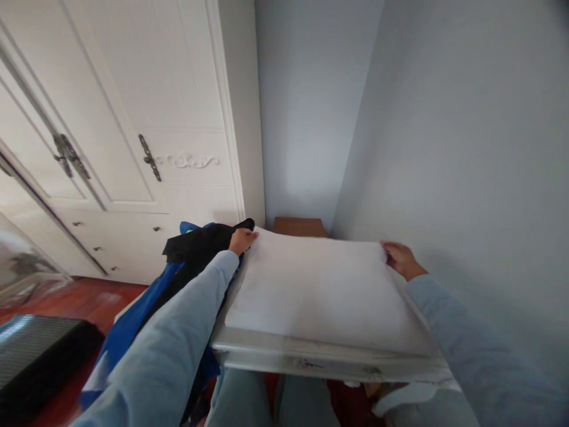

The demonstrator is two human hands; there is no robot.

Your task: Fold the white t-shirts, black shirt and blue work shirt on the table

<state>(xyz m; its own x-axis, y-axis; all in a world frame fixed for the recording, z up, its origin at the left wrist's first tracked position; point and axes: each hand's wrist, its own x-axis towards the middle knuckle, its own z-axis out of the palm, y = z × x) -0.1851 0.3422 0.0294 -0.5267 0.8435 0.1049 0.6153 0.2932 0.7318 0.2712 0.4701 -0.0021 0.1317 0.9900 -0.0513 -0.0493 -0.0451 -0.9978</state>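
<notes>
A large white sheet of paper point(320, 290) covers most of a small white table point(267, 341) in front of me. At its far left corner, my left hand point(243, 239) pinches the edge between thumb and fingers. My right hand point(402, 259) grips the far right corner, fingers partly hidden behind the sheet. The far edge sags slightly between both hands. The near edge lies along the front of the tabletop.
Black and blue clothes point(204, 246) hang at the table's left side. A brown box point(300, 226) stands behind the table by the grey wall point(466, 130). White wardrobe doors point(178, 89) rise at left. A dark roll-like object point(48, 356) lies on the red floor.
</notes>
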